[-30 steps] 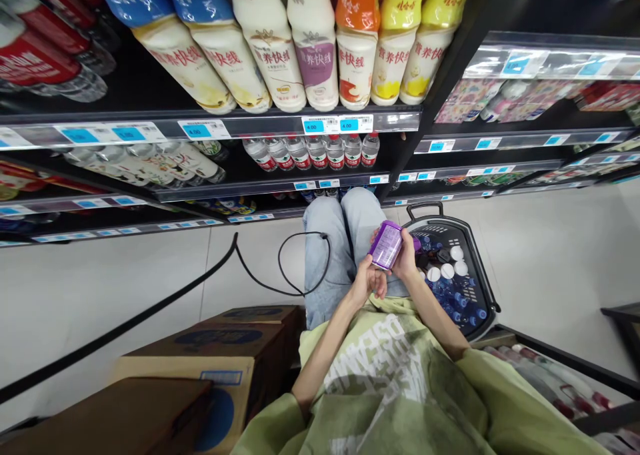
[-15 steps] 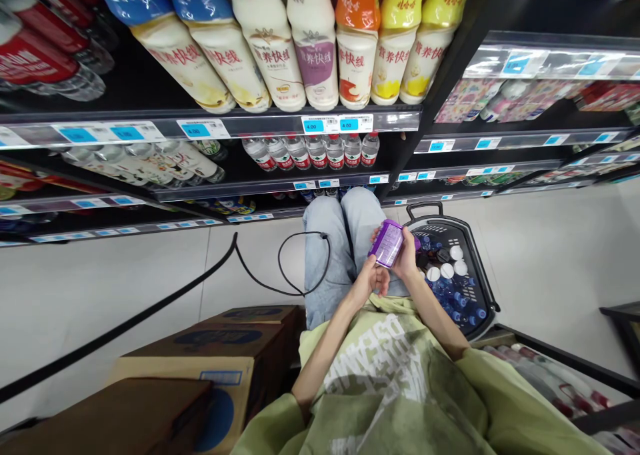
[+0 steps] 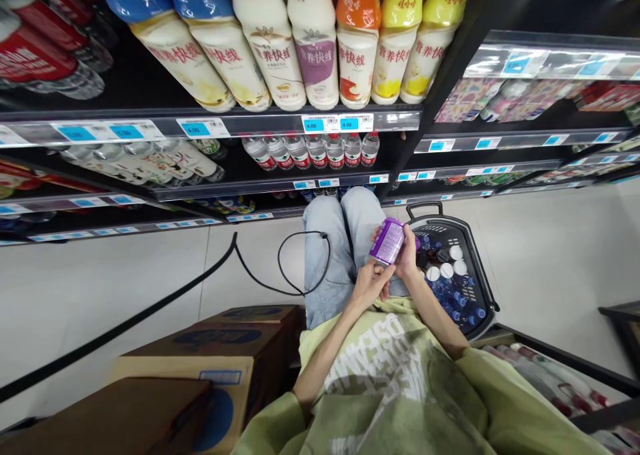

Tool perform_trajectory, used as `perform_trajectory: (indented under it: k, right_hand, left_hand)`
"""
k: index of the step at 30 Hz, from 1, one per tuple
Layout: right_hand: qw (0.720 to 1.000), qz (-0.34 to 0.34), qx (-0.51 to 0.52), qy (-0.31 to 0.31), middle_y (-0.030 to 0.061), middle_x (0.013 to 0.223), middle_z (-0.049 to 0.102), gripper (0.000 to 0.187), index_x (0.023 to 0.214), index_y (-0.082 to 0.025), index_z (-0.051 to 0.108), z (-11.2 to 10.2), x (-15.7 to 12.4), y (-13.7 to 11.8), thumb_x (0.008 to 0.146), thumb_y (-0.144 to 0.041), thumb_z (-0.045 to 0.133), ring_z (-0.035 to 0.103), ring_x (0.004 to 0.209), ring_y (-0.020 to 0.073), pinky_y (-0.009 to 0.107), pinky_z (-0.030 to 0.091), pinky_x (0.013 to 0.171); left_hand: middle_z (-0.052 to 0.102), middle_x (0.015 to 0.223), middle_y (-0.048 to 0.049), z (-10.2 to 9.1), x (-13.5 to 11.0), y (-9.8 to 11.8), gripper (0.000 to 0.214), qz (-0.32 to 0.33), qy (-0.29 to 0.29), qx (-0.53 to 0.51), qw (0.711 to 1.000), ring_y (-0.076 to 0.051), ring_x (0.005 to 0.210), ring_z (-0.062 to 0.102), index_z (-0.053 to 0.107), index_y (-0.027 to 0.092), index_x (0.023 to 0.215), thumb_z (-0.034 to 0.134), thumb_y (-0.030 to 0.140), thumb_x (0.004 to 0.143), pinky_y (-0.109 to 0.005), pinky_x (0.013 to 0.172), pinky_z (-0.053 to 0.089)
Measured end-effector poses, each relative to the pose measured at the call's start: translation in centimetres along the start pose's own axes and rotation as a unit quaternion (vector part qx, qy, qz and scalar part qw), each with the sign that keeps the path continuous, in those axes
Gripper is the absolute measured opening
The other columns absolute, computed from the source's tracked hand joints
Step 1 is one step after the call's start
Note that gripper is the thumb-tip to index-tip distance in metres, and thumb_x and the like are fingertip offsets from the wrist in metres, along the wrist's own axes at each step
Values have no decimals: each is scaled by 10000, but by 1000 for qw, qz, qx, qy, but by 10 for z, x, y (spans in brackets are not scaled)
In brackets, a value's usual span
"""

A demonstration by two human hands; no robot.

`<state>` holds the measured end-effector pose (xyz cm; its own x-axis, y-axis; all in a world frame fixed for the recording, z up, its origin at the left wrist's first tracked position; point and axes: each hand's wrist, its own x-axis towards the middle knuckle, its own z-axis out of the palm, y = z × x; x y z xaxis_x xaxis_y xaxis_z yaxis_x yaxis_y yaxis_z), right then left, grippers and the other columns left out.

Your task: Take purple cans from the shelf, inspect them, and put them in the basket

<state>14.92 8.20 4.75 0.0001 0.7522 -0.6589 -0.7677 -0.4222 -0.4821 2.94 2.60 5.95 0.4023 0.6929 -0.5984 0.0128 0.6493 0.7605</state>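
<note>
A purple can with a pale printed label is held above my thighs, tilted with its near end toward my body. My right hand grips it along the right side, and fingertips show past its far left edge. At the can's near end, my left hand has its fingers bent and pressed against the rim. Part of the left hand's grip is hidden under the can.
A black basket with several bottles stands on the floor to my right. Shelves ahead hold white drink bottles and small water bottles. Cardboard boxes stand at left, and a black cable loops near my knee.
My left hand has moved right and its fingers now reach across the can's near end. The can has turned slightly in my right hand.
</note>
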Motion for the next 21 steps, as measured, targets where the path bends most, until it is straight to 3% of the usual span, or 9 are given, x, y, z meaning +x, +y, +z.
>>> perform_trajectory:
  k: [5, 8, 13, 21]
  right_hand:
    - [1000, 0, -14, -23, 83, 862, 781, 551, 955, -211, 710, 0, -1, 1, 744, -719, 744, 776, 1032, 324, 416, 692, 801]
    - [999, -6, -26, -35, 80, 873, 784, 590, 966, -208, 717, -1, -1, 1, 710, -737, 764, 776, 1026, 328, 420, 693, 794]
    - [998, -14, -45, -28, 93, 916, 786, 587, 951, -199, 715, -3, -2, 2, 716, -735, 764, 776, 1014, 326, 415, 695, 766]
    - [999, -18, -46, -14, 95, 869, 779, 546, 987, -184, 725, -4, -3, 3, 759, -678, 761, 776, 1001, 321, 399, 691, 756]
  left_hand:
    - [624, 641, 74, 3, -4, -4, 568, 58, 124, 76, 988, -166, 431, 604, 444, 220, 1191, 752, 559, 854, -256, 434, 467]
    - [612, 654, 70, 1, -5, -6, 557, 124, 181, 159, 963, -173, 553, 649, 442, 224, 1194, 782, 483, 836, -257, 558, 485]
    - [601, 612, 64, -1, -4, -5, 484, 98, 196, 239, 946, -197, 564, 661, 431, 242, 1068, 784, 475, 833, -272, 592, 453]
    - [734, 720, -49, -1, -3, -3, 542, 52, 191, 364, 910, -284, 709, 768, 463, 186, 1142, 769, 541, 869, -300, 619, 465]
